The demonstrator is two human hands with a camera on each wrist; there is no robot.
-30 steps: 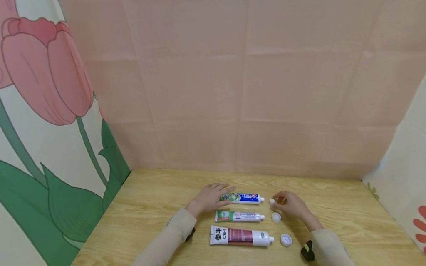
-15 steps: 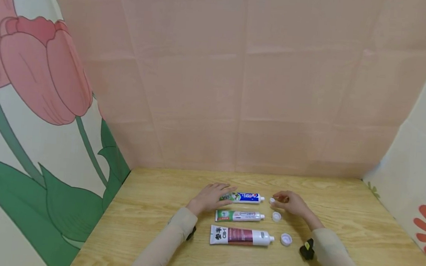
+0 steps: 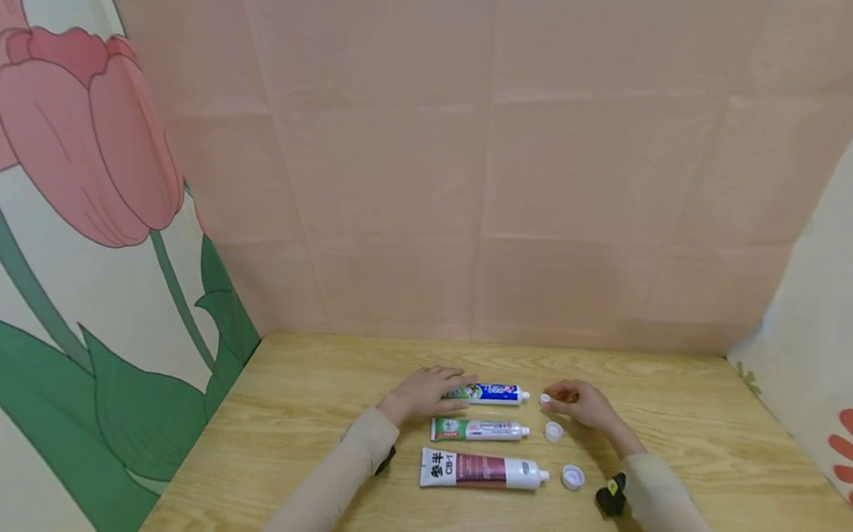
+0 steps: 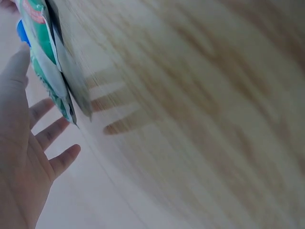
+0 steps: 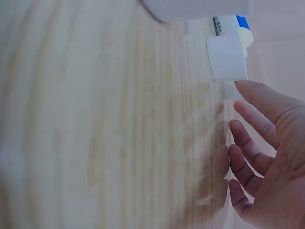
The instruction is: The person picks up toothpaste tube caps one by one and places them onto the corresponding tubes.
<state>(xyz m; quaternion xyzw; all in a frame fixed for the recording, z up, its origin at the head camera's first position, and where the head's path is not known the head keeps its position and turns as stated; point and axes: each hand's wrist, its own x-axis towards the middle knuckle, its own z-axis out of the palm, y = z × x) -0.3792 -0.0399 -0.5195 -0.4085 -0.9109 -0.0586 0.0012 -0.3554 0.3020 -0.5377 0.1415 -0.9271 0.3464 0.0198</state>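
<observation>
In the head view, my left hand (image 3: 427,391) lies over the left end of the rear toothpaste tube (image 3: 497,394), blue, green and white, its thumb and fingers on either side. My right hand (image 3: 583,404) pinches a small white cap (image 3: 545,399) at its fingertips, just right of that tube's bare nozzle. The left wrist view shows the left thumb by the blue tube (image 4: 22,33), with other fingers spread beyond the green tube (image 4: 40,38). In the right wrist view, a nearer white cap (image 5: 228,58) mostly hides the small one.
A green-and-white toothpaste tube (image 3: 479,430) and a larger white-and-maroon tube (image 3: 484,471) lie nearer, nozzles bare and pointing right. Beside them rest a white cap (image 3: 553,431) and a larger cap (image 3: 573,477). A pink cloth (image 3: 478,178) hangs behind the wooden table (image 3: 329,358).
Both hands keep nearly the same places at the rear tube and the small cap. The head view has tilted very slightly, and the tubes and caps stay put.
</observation>
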